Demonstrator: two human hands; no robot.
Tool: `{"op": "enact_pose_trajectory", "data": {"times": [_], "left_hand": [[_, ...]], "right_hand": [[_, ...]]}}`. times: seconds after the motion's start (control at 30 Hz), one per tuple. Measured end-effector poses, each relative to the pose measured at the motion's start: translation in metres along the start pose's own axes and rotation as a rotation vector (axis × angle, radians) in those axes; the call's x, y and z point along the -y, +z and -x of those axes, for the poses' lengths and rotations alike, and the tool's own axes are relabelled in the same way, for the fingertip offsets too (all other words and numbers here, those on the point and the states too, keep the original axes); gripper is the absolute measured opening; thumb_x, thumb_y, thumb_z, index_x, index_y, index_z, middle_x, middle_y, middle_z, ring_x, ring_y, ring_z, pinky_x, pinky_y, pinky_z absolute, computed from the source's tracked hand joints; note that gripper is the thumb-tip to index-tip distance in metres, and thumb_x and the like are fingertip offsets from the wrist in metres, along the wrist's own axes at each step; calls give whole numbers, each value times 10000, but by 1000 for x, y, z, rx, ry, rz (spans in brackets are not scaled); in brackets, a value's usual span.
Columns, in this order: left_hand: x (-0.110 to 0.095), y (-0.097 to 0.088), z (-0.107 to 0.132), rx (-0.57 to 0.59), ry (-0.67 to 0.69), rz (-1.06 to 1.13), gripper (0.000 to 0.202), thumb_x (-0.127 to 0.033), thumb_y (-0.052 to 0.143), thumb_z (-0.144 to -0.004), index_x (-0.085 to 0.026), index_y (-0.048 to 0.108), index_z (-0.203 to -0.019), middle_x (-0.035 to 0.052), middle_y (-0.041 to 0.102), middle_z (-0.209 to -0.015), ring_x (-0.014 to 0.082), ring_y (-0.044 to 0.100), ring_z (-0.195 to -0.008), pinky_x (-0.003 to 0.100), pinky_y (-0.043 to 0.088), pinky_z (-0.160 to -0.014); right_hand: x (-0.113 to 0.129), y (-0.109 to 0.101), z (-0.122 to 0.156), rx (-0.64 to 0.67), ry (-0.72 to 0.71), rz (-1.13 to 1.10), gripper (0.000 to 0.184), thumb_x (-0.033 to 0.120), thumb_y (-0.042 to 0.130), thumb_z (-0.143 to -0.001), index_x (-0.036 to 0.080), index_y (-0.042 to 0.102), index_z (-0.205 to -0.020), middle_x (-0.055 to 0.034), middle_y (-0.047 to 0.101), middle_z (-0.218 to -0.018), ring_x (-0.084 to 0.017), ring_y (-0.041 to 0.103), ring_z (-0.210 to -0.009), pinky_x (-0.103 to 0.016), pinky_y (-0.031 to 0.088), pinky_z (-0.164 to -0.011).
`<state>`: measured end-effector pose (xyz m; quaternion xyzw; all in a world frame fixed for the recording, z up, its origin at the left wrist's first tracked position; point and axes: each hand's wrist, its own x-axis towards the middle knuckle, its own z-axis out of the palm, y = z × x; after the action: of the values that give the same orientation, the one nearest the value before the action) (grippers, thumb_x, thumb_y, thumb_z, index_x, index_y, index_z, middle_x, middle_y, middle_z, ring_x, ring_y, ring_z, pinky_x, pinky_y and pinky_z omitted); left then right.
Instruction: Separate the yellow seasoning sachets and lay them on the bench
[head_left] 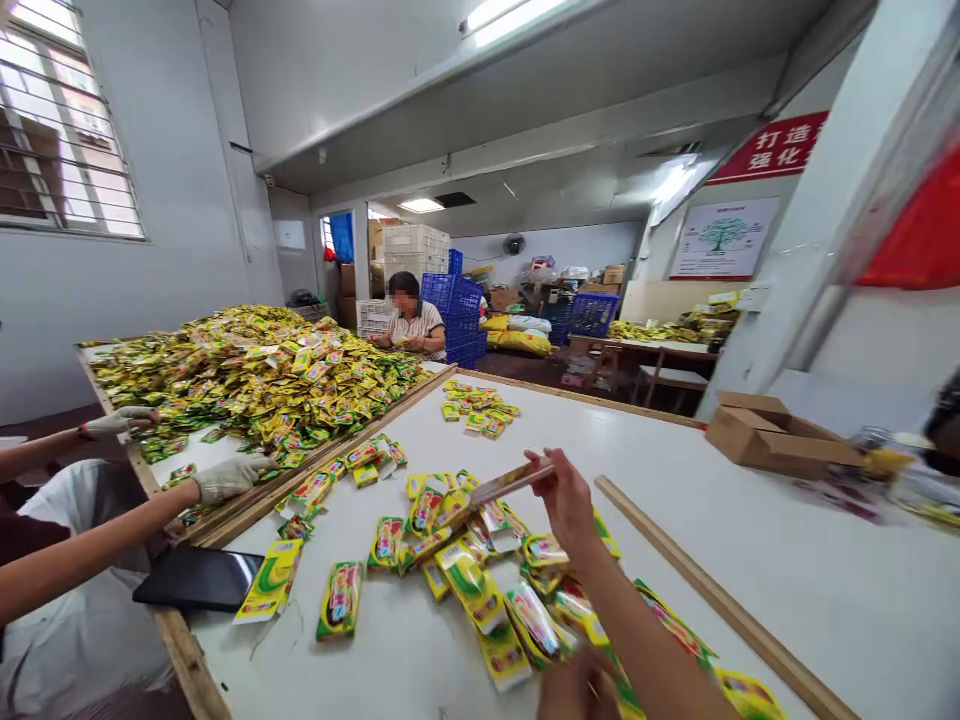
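Note:
My right hand (566,500) reaches over a loose spread of small yellow-green packs (465,575) on the white table. Its fingers are closed on the end of a thin flat pack (510,483), seen nearly edge-on with a pale, shiny side; its exact kind is unclear. Low in the picture, my left hand (577,688) is smeared by motion and partly cut off, close to the nearest packs and beneath my right forearm. Whether it holds anything is not visible. One pack (340,600) lies apart to the left, near a flattened yellow carton (271,580).
A wooden strip (720,590) crosses the table at right; an open cardboard box (780,440) stands beyond. A black phone-like slab (199,580) lies at left. Behind a wooden divider rises a large sachet heap (285,370). A co-worker's gloved hand (232,478) touches its edge; another person (412,325) sits behind.

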<state>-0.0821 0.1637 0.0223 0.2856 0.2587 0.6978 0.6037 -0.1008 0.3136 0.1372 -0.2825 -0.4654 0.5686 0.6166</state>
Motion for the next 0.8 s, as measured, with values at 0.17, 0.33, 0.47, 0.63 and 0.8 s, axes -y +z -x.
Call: {"op": "enact_pose_trajectory", "data": {"times": [0.17,0.33,0.47,0.63,0.8], "left_hand": [[-28,4,10,-185,-161,239,461,-581,596,-792,-141,607,-930,38,661,-616,125,566,-406,195,402,-359],[-56,26,48,-115,-223,367,303,-356,563,-873,-69,637,-937,122,722,-787,119,622,-486,180,471,-422],[-53,40,71,-162,-231,339,159,-164,552,-858,-46,657,-841,103,717,-722,97,603,-454,151,471,-406],[-44,54,95,-80,-226,278,168,-226,617,-826,-66,657,-858,104,718,-767,101,615,-486,157,480,-437],[-35,64,113,16,-164,115,381,-379,660,-799,-116,601,-1069,120,704,-925,156,657,-610,234,501,-551]], "right_hand": [[55,-63,59,52,94,-45,680,738,664,-643,163,623,-1003,-123,702,-964,-233,662,-731,-320,542,-602],[70,-89,109,131,146,-47,633,668,722,-653,187,613,-1050,-104,697,-1006,-226,654,-657,-321,521,-556],[83,-100,134,145,129,-32,653,648,768,-609,181,618,-1040,-116,697,-988,-204,623,-592,-297,494,-494],[102,-114,153,157,106,-58,666,658,767,-602,200,622,-1063,-106,689,-1004,-208,620,-629,-287,488,-488],[122,-127,171,148,85,-62,706,676,757,-589,192,622,-1085,-111,692,-959,-213,610,-611,-283,472,-465]]}}
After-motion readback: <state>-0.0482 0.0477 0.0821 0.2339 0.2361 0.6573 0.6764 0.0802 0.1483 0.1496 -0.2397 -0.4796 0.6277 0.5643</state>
